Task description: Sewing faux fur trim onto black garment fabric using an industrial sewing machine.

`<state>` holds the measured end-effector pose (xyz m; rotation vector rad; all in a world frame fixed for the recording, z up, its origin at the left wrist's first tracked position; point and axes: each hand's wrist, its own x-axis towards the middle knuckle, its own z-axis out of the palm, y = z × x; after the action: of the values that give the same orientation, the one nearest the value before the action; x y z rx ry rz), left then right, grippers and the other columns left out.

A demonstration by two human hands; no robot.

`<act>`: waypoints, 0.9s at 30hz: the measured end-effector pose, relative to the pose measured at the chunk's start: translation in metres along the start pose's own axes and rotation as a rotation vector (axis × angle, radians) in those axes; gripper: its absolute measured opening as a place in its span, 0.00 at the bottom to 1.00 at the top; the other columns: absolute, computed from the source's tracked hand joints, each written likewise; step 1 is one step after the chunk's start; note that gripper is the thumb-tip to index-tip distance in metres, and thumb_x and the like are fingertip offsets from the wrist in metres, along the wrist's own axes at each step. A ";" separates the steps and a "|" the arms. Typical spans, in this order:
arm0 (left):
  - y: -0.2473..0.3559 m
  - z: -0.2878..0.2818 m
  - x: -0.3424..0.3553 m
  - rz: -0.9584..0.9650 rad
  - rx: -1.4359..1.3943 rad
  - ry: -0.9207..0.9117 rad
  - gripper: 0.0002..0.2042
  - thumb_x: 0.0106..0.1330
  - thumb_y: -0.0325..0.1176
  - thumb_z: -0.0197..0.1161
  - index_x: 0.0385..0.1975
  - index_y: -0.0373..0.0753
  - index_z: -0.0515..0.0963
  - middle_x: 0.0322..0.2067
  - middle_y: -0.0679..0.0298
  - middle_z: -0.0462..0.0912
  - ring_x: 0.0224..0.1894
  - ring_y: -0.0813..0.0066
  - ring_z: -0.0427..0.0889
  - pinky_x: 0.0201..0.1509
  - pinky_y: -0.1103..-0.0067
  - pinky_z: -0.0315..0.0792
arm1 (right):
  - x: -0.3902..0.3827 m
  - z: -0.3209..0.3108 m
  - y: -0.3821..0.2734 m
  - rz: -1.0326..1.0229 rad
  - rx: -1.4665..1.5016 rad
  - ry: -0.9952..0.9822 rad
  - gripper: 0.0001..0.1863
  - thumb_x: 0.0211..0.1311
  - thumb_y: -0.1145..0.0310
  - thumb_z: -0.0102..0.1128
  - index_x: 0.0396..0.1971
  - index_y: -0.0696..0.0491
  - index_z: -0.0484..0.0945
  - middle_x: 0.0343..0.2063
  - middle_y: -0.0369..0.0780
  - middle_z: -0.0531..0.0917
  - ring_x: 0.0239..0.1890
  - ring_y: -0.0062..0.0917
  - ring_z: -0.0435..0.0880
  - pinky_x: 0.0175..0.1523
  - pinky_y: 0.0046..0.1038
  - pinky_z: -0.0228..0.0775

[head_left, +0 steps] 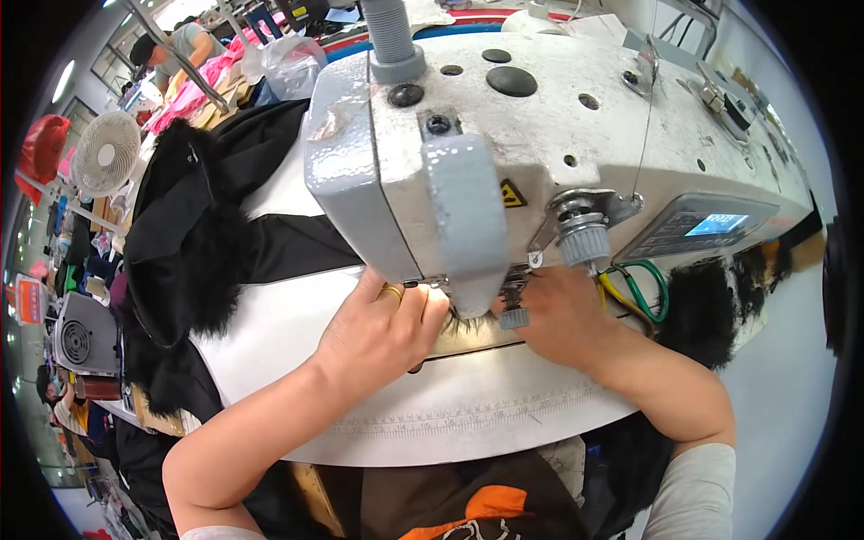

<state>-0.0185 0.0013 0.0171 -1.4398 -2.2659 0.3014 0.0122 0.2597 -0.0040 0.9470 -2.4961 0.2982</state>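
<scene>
Both my hands work close under the head of a white and grey sewing machine (531,108). My left hand (382,324), a ring on one finger, is closed with bent fingers at the left of the needle area, at the edge of a piece of dark fur (468,321). Behind its wrist runs a strip of black cloth (301,247). On the other side lies my right hand (562,315), its fingertips hidden by the presser parts and a knob. The needle itself is covered by the grey guard.
A black fur-trimmed garment (189,234) is heaped on the left of the white table (432,423). More black fur (702,310) lies to the right, beside green and yellow cables (661,292). A white fan (106,151) and a co-worker (184,45) are farther left.
</scene>
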 end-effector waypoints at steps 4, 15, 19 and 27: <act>0.002 0.001 0.000 -0.033 -0.022 -0.029 0.05 0.60 0.29 0.63 0.35 0.41 0.76 0.25 0.68 0.73 0.30 0.71 0.80 0.60 0.68 0.71 | 0.000 0.003 0.001 0.025 0.017 0.062 0.04 0.50 0.67 0.65 0.24 0.47 0.79 0.28 0.31 0.81 0.39 0.25 0.83 0.33 0.33 0.76; 0.000 -0.003 -0.002 -0.101 -0.137 -0.063 0.06 0.62 0.30 0.63 0.37 0.40 0.77 0.26 0.64 0.80 0.37 0.68 0.81 0.54 0.71 0.68 | -0.001 -0.008 -0.012 0.120 -0.011 -0.091 0.09 0.62 0.65 0.75 0.39 0.51 0.89 0.36 0.42 0.90 0.41 0.44 0.87 0.48 0.45 0.76; -0.001 -0.003 -0.004 -0.096 -0.102 -0.067 0.06 0.62 0.30 0.64 0.38 0.39 0.78 0.27 0.63 0.81 0.38 0.67 0.82 0.54 0.70 0.68 | 0.000 -0.004 -0.012 0.174 0.019 -0.050 0.08 0.62 0.66 0.74 0.38 0.52 0.89 0.36 0.42 0.90 0.39 0.45 0.87 0.47 0.45 0.76; -0.001 0.003 -0.005 -0.064 -0.078 -0.119 0.08 0.62 0.30 0.65 0.40 0.38 0.78 0.29 0.60 0.82 0.40 0.66 0.82 0.59 0.69 0.68 | 0.004 -0.003 -0.010 0.216 0.143 -0.010 0.05 0.63 0.69 0.72 0.35 0.54 0.87 0.34 0.44 0.89 0.39 0.46 0.87 0.45 0.46 0.77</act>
<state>-0.0194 -0.0032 0.0136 -1.4191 -2.4386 0.2884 0.0173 0.2511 0.0014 0.7321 -2.6180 0.5485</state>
